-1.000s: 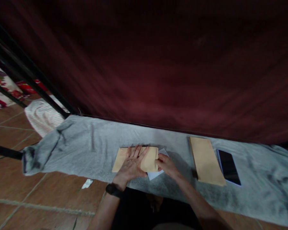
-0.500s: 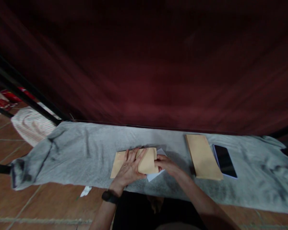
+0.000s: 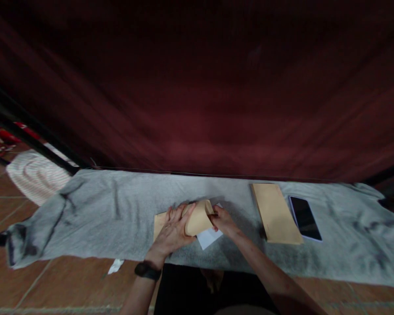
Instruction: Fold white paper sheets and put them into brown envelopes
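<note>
A brown paper envelope lies crosswise on the grey cloth, its right end bulging into a curved mouth. My left hand, with a dark band at the wrist, rests on the envelope with fingers spread. More brown paper shows left of that hand; whether it is the same envelope I cannot tell. At the bulging end, my right hand has its fingers bent and closed on the envelope's edge, some fingertips hidden by the paper. Under the envelope and right hand, a white sheet of paper sticks out.
To the right lie a stack of brown envelopes and a phone beside it. A dark red curtain hangs behind the grey cloth. Black bars stand at left. A white scrap lies on the tiled floor.
The envelope's right end, flatter before, now bulges up and gapes. My right hand has shifted slightly at that end, and my left hand remains spread on the paper.
</note>
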Tool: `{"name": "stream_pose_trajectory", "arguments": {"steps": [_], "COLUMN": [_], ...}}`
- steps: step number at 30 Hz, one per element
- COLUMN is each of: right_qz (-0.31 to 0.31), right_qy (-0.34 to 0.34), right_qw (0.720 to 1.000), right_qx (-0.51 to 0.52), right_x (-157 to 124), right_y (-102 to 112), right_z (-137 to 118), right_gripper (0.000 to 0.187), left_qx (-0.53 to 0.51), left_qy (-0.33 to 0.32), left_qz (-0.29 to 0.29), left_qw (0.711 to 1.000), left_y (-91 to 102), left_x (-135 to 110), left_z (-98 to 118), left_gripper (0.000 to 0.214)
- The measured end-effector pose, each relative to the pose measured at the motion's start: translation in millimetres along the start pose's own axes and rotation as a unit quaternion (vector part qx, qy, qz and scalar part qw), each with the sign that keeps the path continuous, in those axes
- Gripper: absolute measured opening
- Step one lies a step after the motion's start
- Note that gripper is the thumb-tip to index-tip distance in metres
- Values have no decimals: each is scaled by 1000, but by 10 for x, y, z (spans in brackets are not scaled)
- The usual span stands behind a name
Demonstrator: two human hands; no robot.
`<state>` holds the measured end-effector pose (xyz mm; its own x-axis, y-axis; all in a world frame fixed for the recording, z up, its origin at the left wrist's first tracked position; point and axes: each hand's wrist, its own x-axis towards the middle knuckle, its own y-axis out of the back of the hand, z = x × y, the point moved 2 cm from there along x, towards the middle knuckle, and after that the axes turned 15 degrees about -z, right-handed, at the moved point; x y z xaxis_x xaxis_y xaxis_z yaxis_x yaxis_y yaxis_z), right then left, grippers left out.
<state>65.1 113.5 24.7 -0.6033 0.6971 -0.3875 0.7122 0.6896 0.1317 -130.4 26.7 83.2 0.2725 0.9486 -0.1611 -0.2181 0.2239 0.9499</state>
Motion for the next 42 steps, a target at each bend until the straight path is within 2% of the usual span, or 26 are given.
{"name": "stream_pose_trajectory", "arguments": {"steps": [5,10,13,17,20,22,25,28,32,36,39,42], "right_qz": [40,86,118,65,48,61,83,94,108,135,155,153], "right_qy": [15,67,155,228,232,221,193,159,115,85,88,116], "right_qw": [999,992,960,888,840,827,819,809,800,795,800,809], "right_qx": [-23,-70,-202,-395,-488,-514,-535,-557,-580,-586,-574,-555], "right_x": [18,-101,-248,-391,-419,-411,-394,-395,-410,-435,-455,-459], "right_y": [-35,102,144,-61,-256,-311,-242,-56,157,160,57,-44], "right_z": [-59,-23,23,98,152,184,230,278,358,419,401,329], "right_gripper": [15,23,27,33,42,47,49,52,56,61,60,55], "left_qx": [8,-4,-13,-24,-38,-47,-50,-45,-32,-20,-6,36], "left_qy": [0,35,48,41,48,49,54,56,58,71,51,10], "left_qz": [14,-8,-16,-24,-33,-38,-35,-34,-27,-22,7,41], "left_qw": [1000,999,999,999,998,997,997,997,997,997,999,998], "left_y": [106,96,99,106,79,61,51,45,34,19,-42,-162], "left_x": [31,68,121,241,305,310,266,200,154,130,92,58], "left_z": [-106,-260,-323,-365,-405,-439,-487,-497,-454,-364,-159,189], "left_gripper": [99,108,105,103,103,104,105,106,104,100,90,79]}}
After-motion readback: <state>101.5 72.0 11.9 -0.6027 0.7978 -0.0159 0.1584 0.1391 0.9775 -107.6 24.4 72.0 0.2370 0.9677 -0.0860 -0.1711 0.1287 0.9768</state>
